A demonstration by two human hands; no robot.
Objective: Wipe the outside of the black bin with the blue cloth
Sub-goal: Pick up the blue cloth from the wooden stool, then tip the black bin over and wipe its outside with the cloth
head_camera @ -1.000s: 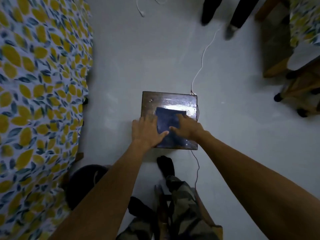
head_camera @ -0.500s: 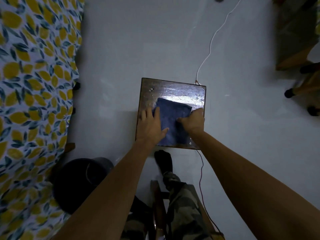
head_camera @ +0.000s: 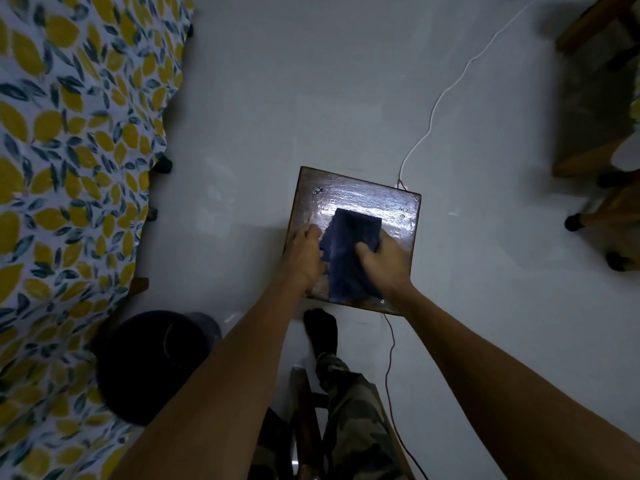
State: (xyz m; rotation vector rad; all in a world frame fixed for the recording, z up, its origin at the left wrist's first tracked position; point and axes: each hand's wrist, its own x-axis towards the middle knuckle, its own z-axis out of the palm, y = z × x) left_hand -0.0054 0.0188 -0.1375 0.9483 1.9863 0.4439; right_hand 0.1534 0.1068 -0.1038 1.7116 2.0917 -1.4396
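Observation:
The blue cloth (head_camera: 349, 251) lies folded on a small dark wooden stool top (head_camera: 360, 199) in the middle of the floor. My left hand (head_camera: 303, 254) grips the cloth's left edge, which is bunched up under the fingers. My right hand (head_camera: 386, 261) pinches its right side with thumb and fingers. The black bin (head_camera: 149, 365) stands on the floor at the lower left, beside the bed, well away from both hands.
A bed with a lemon-print sheet (head_camera: 69, 168) fills the left side. A white cable (head_camera: 440, 98) and a red cable (head_camera: 391, 368) run across the pale floor by the stool. Wooden furniture legs (head_camera: 588, 216) stand at the right. My foot (head_camera: 322, 330) is below the stool.
Both hands went from lying flat on the cloth to gripping its edges; the cloth's left side is now bunched up. The view has shifted, bringing more of the bin into sight.

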